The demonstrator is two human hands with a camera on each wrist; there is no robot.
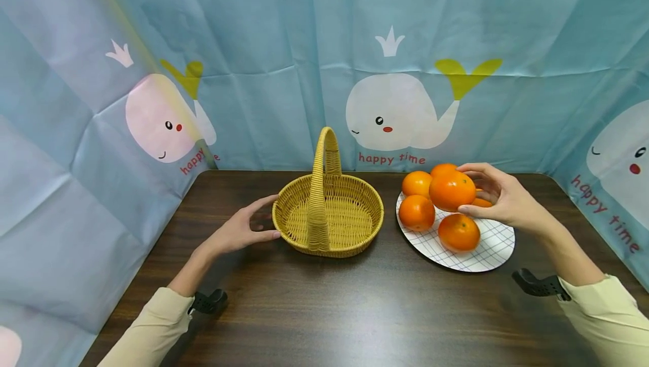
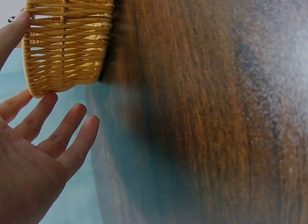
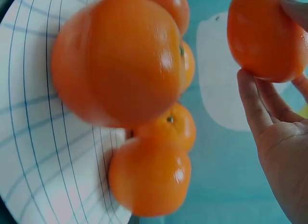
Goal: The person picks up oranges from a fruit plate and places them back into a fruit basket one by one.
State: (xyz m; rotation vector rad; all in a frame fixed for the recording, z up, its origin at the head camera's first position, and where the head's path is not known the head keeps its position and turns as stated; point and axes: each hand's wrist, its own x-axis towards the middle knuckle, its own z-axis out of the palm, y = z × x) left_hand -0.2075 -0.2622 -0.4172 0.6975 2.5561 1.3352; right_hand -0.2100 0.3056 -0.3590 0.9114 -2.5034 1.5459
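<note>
My right hand [image 1: 499, 198] pinches an orange [image 1: 452, 190] between thumb and fingers, raised over the plate. In the right wrist view this orange [image 3: 267, 36] stands apart from several others, among them a large near orange [image 3: 118, 60]. The other oranges, such as the front orange [image 1: 458, 233], lie on a white checked plate [image 1: 494, 246]; one is partly hidden behind my right hand. My left hand [image 1: 235, 231] is at the left side of a yellow woven basket [image 1: 350, 243]. Its thumb and fingertips touch the rim, with several fingers spread loosely in the left wrist view [image 2: 38, 151].
The basket's tall arched handle [image 1: 318, 192] rises over its middle. Under everything is a dark wooden table [image 1: 324, 310]. Behind and at the sides hangs a light blue curtain [image 1: 263, 29] printed with whales. Each wrist wears a black band, such as the left band [image 1: 209, 301].
</note>
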